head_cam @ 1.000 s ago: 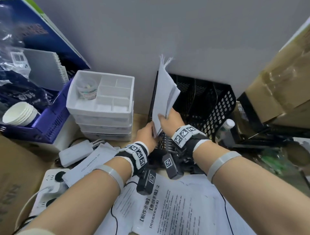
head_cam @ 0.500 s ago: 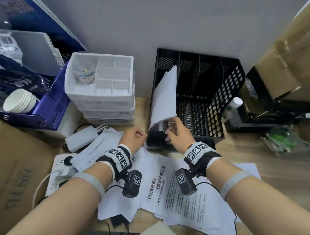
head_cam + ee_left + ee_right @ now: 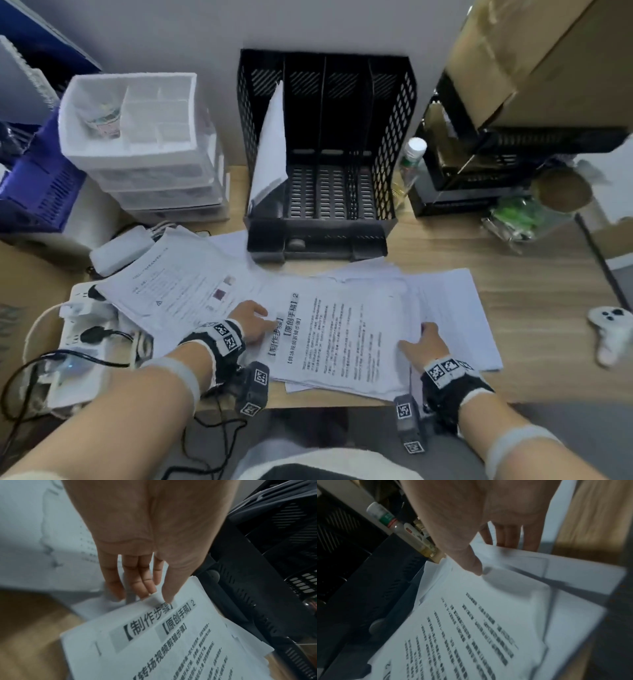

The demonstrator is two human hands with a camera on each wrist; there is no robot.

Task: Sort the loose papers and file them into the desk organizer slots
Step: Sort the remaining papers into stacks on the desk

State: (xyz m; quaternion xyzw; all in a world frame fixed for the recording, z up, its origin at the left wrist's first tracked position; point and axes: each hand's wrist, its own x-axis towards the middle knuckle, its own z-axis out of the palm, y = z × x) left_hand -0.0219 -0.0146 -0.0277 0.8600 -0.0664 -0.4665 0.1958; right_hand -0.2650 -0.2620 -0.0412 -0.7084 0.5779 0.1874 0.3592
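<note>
A black mesh desk organizer (image 3: 397, 113) with several upright slots stands at the back of the desk. A sheaf of white papers (image 3: 272, 147) leans in its leftmost slot; the other slots show nothing in them. In front lies a loose stack of printed papers (image 3: 342, 339) (image 3: 171, 642) (image 3: 488, 615). My left hand (image 3: 253, 322) (image 3: 154, 596) pinches the stack's left edge, thumb on top and fingers at the edge. On the opposite edge, my right hand (image 3: 423, 341) (image 3: 488, 555) has its thumb on the top sheet and its fingers tucked under.
More sheets (image 3: 171, 284) fan out left over a power strip (image 3: 78, 329) and a white adapter (image 3: 120, 246). A white drawer unit (image 3: 144, 137) and a blue basket (image 3: 37, 185) stand back left. A bottle (image 3: 411, 157), cardboard box (image 3: 534, 51) and white controller (image 3: 613, 325) are right.
Both hands let go of the sheaf, which now stands in the leftmost slot. They drew back to the desk and took hold of the printed stack's two edges.
</note>
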